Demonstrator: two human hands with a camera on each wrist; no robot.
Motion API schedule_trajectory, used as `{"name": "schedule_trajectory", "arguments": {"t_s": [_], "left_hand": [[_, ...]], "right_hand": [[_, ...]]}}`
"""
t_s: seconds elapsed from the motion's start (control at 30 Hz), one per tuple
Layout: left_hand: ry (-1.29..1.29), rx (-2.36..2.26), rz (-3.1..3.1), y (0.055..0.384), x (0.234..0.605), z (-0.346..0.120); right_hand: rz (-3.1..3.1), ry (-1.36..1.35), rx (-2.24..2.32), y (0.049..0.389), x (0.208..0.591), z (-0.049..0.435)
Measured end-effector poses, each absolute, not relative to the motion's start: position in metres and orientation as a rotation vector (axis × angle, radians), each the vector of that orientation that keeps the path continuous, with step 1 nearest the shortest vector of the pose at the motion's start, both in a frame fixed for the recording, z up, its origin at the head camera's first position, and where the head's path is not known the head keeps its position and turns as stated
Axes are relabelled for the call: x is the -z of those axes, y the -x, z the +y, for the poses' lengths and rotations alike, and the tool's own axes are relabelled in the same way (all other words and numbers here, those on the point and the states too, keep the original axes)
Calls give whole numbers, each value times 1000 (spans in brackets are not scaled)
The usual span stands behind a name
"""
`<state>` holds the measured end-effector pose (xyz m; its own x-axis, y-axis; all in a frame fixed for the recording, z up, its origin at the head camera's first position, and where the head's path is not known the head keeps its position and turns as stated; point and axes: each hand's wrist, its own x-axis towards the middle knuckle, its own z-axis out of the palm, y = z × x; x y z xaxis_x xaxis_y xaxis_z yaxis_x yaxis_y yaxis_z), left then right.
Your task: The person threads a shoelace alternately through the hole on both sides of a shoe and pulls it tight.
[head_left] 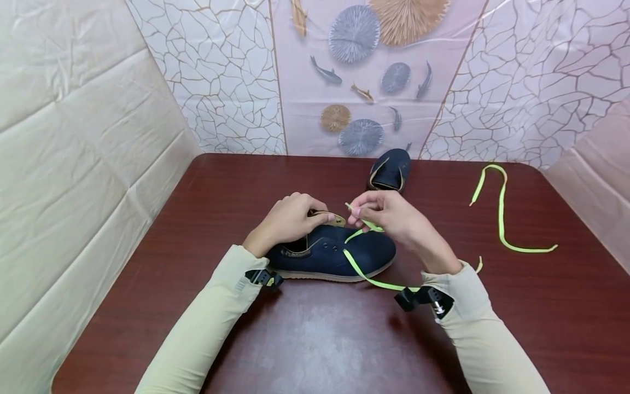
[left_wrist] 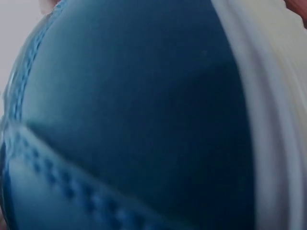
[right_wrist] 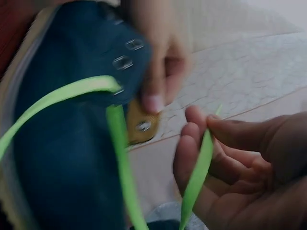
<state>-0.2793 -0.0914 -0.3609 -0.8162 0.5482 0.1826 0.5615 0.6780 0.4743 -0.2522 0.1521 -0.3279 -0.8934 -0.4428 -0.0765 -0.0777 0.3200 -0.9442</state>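
A dark blue shoe point(head_left: 366, 254) with a pale sole lies on its base on the table, toe to the right. My left hand point(head_left: 290, 221) grips its far eyelet flap point(head_left: 339, 220), folded back so the tan lining shows. A neon green shoelace point(right_wrist: 199, 175) runs from the front of the shoe's opening; one strand leads to my right hand point(head_left: 391, 216), which pinches it near the tip between thumb and fingers. The other strand comes out at a near-side eyelet and trails right, under the right wrist. Close up, the left wrist view shows only the shoe's stitched side point(left_wrist: 144, 105).
Another dark shoe point(head_left: 394, 162) stands behind, near the table's back edge. A second green shoelace point(head_left: 501, 213) lies in a loose curve on the right side of the reddish-brown table point(head_left: 206, 213). A patterned cloth wall point(head_left: 231, 82) rises behind the table.
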Motion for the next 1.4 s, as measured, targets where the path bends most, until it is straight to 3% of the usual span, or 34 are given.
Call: {"name": "schedule_trajectory", "arguments": {"t_s": [0.43, 1.4], "left_hand": [[883, 864, -2850, 279, 360, -93], [860, 882, -2794, 280, 367, -87]], "right_hand": [[2510, 501, 1121, 259, 352, 138], [2584, 164, 1284, 255, 361, 126]]}}
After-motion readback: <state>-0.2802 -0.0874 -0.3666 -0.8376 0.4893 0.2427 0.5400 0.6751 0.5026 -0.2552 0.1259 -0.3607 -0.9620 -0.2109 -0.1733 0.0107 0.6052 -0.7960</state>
